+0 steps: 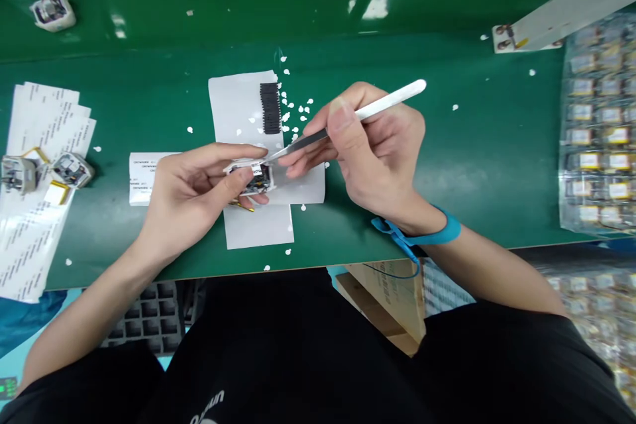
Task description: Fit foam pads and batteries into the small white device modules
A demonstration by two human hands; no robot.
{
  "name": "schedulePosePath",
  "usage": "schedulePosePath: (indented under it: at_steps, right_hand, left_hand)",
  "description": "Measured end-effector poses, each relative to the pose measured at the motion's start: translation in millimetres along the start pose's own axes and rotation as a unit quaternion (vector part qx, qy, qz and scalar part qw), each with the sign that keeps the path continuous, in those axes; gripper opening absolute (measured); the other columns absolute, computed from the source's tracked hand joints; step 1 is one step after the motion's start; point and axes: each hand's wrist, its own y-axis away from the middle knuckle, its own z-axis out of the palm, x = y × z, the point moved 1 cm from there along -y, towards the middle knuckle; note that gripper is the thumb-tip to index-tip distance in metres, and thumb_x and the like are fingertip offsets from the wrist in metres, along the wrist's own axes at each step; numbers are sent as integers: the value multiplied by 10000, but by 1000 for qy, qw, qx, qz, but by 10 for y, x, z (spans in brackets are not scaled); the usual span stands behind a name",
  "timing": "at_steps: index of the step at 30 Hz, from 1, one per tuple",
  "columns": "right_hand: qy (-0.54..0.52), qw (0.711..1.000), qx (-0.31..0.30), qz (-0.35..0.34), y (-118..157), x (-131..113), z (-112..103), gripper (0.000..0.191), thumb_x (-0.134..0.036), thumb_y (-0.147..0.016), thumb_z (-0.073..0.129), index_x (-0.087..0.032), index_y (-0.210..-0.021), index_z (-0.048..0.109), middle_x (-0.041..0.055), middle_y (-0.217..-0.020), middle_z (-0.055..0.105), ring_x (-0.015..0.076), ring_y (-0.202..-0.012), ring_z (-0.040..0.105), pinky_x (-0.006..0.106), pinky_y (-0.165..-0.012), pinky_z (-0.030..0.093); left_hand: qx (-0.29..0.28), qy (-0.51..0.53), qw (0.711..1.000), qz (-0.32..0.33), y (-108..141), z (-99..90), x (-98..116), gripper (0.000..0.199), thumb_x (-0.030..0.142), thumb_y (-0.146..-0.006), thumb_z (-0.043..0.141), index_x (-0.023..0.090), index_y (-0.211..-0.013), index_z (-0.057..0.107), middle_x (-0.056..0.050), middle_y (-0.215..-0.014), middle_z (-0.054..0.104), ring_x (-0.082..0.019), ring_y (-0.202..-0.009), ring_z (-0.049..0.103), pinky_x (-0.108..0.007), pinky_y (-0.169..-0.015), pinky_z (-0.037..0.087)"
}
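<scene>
My left hand [199, 192] grips a small white-cased electronic module [259, 179], its inner parts facing up, with a bit of gold showing beneath. A white label with print lies on the module near my thumb. In my right hand [370, 146] is a pair of metal tweezers [392, 99], held like a pen, with the tips at the module's upper edge; whether they pinch anything is too small to tell. Under both hands lie white paper sheets [258, 228]. A black strip of small pieces [271, 108] rests on the paper just above the module.
Small white round bits [301, 108] are scattered over the green table [477, 165]. Printed label sheets [34, 238] with open modules [72, 169] on them lie at left. Another module [53, 12] sits at upper left. A metal bracket [561, 13] and clear trays [589, 136] stand at right.
</scene>
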Motion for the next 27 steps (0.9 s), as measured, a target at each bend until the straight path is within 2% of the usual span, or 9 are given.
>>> schedulePosePath:
  at_steps: [2,4,10,16,21,27]
  right_hand:
    - [-12,1000,-5,-8,3,2,1,168,-316,-1054,683,-217,-920,688,-21,-790,838,140,-659,814,212,-573,677]
    - [-8,1000,-7,-17,1,1,-5,156,-305,-1050,691,-221,-919,705,-21,-773,827,144,-642,808,220,-560,676]
    - [5,999,2,-36,-3,-23,-16,151,-320,-1031,722,-220,-918,722,-34,-761,808,131,-652,800,215,-565,672]
    - [19,999,20,-29,19,-57,-2,155,-304,-1048,696,-235,-911,721,-38,-755,800,136,-688,808,231,-573,670]
    - [10,999,16,-30,28,-45,-1,130,-318,-1019,736,-236,-919,740,-21,-767,810,152,-678,803,253,-564,666]
    - [19,999,29,-31,33,-50,14,139,-344,-1017,737,-272,-899,743,-39,-752,803,151,-663,791,260,-563,656]
  left_hand:
    - [-51,28,998,-33,-42,45,19,337,295,-914,858,275,-1246,803,-8,-910,835,-243,-765,833,-378,-755,749]
    - [-74,12,996,-40,-57,69,42,461,303,-875,893,269,-1318,770,-13,-913,830,-278,-856,842,-414,-833,749]
    - [-55,18,998,-32,-22,101,74,460,265,-882,880,282,-1329,770,-6,-1007,842,-294,-942,843,-476,-941,736]
    - [-43,51,998,-15,13,123,84,453,155,-903,846,306,-1325,780,12,-1081,846,-286,-1007,839,-459,-984,727]
    - [-44,53,998,-7,30,143,106,446,157,-905,846,302,-1321,778,-6,-1198,828,-312,-1084,818,-481,-1039,703]
    - [-32,30,999,-9,44,148,110,460,172,-896,847,289,-1334,766,-3,-1184,830,-315,-1086,819,-511,-1056,693]
